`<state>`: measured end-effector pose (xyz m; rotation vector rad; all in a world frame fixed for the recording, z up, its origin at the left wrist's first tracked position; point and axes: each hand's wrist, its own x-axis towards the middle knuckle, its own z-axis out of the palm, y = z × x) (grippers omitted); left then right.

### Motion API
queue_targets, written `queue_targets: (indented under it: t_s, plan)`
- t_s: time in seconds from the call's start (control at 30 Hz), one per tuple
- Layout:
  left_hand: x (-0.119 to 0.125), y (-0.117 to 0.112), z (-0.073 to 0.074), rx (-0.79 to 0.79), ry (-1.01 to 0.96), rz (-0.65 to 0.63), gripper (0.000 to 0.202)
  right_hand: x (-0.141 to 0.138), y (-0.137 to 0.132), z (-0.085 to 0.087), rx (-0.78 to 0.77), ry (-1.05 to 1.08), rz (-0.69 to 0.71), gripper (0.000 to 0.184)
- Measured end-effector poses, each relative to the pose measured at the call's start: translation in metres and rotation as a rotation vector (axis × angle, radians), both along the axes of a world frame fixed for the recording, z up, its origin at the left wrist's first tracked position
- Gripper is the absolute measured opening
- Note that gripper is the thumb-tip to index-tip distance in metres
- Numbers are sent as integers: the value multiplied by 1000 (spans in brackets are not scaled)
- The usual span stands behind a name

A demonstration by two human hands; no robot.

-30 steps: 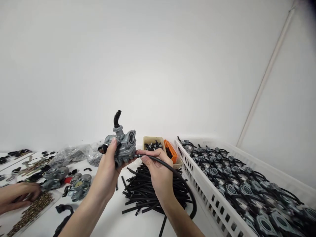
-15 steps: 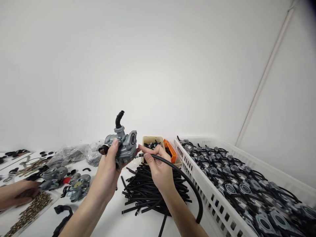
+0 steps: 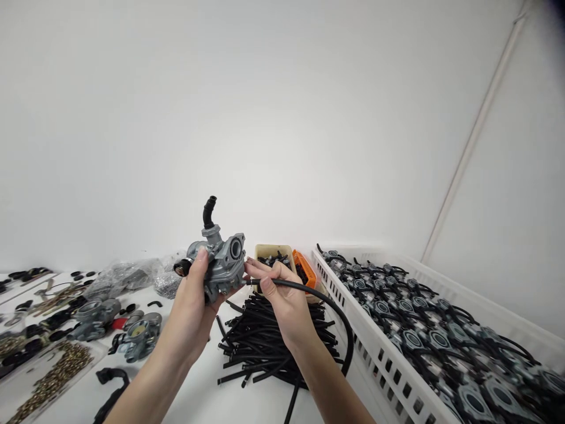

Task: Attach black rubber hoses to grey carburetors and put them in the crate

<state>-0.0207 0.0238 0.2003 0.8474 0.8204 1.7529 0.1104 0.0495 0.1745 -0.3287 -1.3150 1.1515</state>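
A grey metal carburetor (image 3: 224,262) with a bent black rubber boot on top is gripped by my left hand (image 3: 194,300), thumb on its near side. Between thumb and fingers my right hand (image 3: 282,300) pinches a black rubber hose (image 3: 329,297) close to its end. That hose end sits at the lower right side of the carburetor and appears to touch a small fitting there; how far it is on I cannot tell. The rest of the hose curves right and down behind my right forearm. Below my hands lies a pile of black hoses (image 3: 260,347).
To the right, a white crate (image 3: 384,371) holds many carburetors with hoses. A cream bin (image 3: 265,250) and an orange basket (image 3: 309,268) stand behind the pile. On the left are loose carburetors (image 3: 140,335), brass parts (image 3: 57,377) and plastic bags (image 3: 123,277).
The hose end has come up against the carburetor, and its curve has drawn in leftward. The carburetor has shifted slightly left. Another person's hand at the far left has gone out of view.
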Motion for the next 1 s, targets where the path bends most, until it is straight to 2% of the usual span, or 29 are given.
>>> queue_targets:
  t_s: [0.2,0.3,0.5,0.6,0.7,0.83,0.9,1.0]
  plan:
    - [3,3,-4,77,42,62,49,-10,-2,-4,21,24,-27,22]
    - [7,3,-8,80,42,85,50,-13,-2,-5,15,38,-71,19]
    - [7,1,-10,84,52,106,53,-17,3,-10,-5,104,-74,18]
    - [3,3,-7,59,32,60,52,-19,5,-8,-35,131,-103,20]
    - [1,3,-5,56,17,6,53,-20,5,-5,-138,162,-131,29]
    - [3,3,-7,15,27,-38,56,-20,5,-5,-227,263,-265,45]
    - [4,5,-8,-10,28,-50,56,-19,6,-7,-203,303,-381,49]
    - [5,7,-10,-41,37,-70,59,-16,7,-9,-142,241,-555,46]
